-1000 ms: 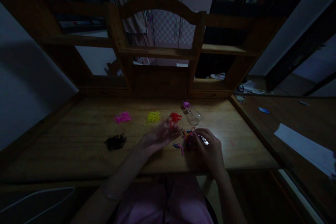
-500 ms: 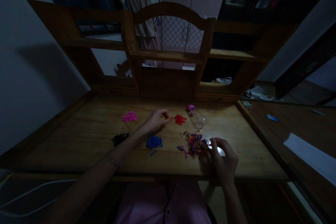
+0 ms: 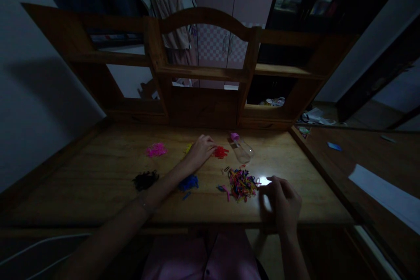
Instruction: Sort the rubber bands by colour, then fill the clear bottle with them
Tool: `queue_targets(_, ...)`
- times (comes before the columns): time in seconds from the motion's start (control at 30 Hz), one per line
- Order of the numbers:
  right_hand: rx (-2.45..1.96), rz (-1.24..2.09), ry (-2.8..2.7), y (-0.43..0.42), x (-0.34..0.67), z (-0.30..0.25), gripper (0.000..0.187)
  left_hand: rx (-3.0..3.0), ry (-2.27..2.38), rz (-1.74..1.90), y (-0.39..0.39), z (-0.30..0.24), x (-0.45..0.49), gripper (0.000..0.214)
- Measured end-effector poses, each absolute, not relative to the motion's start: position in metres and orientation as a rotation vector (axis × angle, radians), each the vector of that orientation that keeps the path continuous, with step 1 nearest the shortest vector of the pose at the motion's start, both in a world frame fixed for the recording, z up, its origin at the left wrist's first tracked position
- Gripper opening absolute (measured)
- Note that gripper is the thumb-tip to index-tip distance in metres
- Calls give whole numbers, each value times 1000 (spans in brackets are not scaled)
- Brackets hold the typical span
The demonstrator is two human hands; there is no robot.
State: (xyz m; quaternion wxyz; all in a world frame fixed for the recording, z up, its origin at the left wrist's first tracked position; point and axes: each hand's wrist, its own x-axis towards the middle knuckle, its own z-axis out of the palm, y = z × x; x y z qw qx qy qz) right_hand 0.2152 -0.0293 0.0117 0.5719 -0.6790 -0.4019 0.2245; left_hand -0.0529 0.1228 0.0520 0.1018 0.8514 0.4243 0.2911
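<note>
My left hand (image 3: 201, 152) reaches over the table, fingertips pinched together at the left edge of a pile of red rubber bands (image 3: 221, 152). What sits between them, if anything, I cannot make out. Partly behind this hand show some yellow rubber bands (image 3: 188, 148), and a blue pile (image 3: 189, 182) lies below the wrist. Just right of a mixed-colour heap of rubber bands (image 3: 243, 184), my right hand (image 3: 287, 199) is held with fingers loosely bent and slightly apart, nothing visible in them. Pink bands (image 3: 156, 149) and black bands (image 3: 145, 180) form separate piles on the left.
A clear bottle with a pink cap (image 3: 242, 148) lies behind the mixed heap. Along the back of the wooden table (image 3: 98, 170) stands a wooden shelf unit (image 3: 203, 72). White paper (image 3: 383, 192) rests on the brown surface to the right.
My left hand has moved a little right to the red pile; the yellow band seen in its fingers no longer shows there. My right hand has drawn slightly away from the mixed heap.
</note>
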Motion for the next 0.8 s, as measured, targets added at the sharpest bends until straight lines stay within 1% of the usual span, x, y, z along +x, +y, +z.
queue_targets(0.1,-1576,528,-926,-29,215,10,34,2459,1160,830,104,61,-49,19)
queue_targets(0.2,-1580,503,-927,-28,214,10,34,2470,1014,681,93,55,-38,17)
queue_targets(0.37,-1593,498,-929,-29,214,12,33,2497,1067,542,91,25,-21,16)
queue_targets(0.5,-1602,479,-963,-29,214,13,31,2519,1064,470,88,17,-17,7)
queue_targets(0.67,-1595,486,-951,-28,213,14,31,2525,1059,558,74,36,-24,11)
queue_targets(0.8,-1595,490,-943,-28,213,16,30,2384,1335,643,55,53,-67,15)
